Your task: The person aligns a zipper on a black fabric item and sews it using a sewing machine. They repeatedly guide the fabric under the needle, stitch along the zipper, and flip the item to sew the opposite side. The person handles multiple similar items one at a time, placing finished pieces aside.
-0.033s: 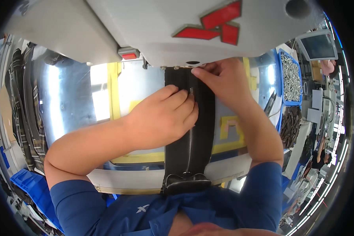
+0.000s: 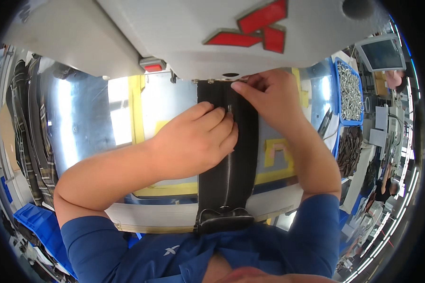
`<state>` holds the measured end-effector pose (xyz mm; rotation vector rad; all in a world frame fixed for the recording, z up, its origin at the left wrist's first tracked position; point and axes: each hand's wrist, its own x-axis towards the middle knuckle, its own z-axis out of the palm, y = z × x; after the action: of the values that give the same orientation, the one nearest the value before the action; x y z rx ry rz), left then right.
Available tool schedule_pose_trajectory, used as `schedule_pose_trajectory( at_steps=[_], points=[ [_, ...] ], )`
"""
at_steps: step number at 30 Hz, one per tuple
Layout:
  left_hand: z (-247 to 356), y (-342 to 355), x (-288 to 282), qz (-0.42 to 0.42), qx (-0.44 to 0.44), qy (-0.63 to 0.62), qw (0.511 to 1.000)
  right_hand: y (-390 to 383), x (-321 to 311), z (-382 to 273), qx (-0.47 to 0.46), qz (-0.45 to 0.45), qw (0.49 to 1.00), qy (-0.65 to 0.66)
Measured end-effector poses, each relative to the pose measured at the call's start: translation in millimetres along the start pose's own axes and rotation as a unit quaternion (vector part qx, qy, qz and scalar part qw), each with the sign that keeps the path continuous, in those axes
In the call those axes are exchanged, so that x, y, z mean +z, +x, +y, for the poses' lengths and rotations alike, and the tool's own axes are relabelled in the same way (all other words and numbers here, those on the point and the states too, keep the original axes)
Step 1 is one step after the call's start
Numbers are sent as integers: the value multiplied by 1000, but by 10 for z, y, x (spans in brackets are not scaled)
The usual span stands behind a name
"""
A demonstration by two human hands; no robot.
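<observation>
A long black fabric strip [image 2: 244,151] with a metal zipper [image 2: 228,174] down its middle runs from under the grey machine head [image 2: 184,33] toward my body. My left hand [image 2: 193,139] lies across its left side, fingers bent and closed against the strip at the zipper. At the far right edge of the strip, just under the machine head, my right hand [image 2: 276,96] is closed with thumb and fingers together. What they pinch is hidden. Near my chest, the strip's near end is folded, with more zipper teeth showing there.
Yellow tape [image 2: 137,108] marks the shiny work surface. On the right stand a blue bin [image 2: 362,106] of metal parts and a pile of dark brown pieces [image 2: 349,146]. Plaid and dark cloth [image 2: 26,122] hangs at left, above a blue crate [image 2: 42,226]. A screen [image 2: 381,53] is far right.
</observation>
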<state>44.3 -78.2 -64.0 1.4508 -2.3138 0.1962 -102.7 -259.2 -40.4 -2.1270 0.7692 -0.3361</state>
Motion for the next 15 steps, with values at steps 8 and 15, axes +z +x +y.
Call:
schedule_pose_trajectory(
  at_steps=[8,15],
  points=[
    [-1,16,-17,-10,-10,-16,1000,-171,-98,155,-218,-47,970,-102],
    [2,26,-21,-11,-13,-15,1000,-149,-37,179,-229,-32,970,-78]
  ],
)
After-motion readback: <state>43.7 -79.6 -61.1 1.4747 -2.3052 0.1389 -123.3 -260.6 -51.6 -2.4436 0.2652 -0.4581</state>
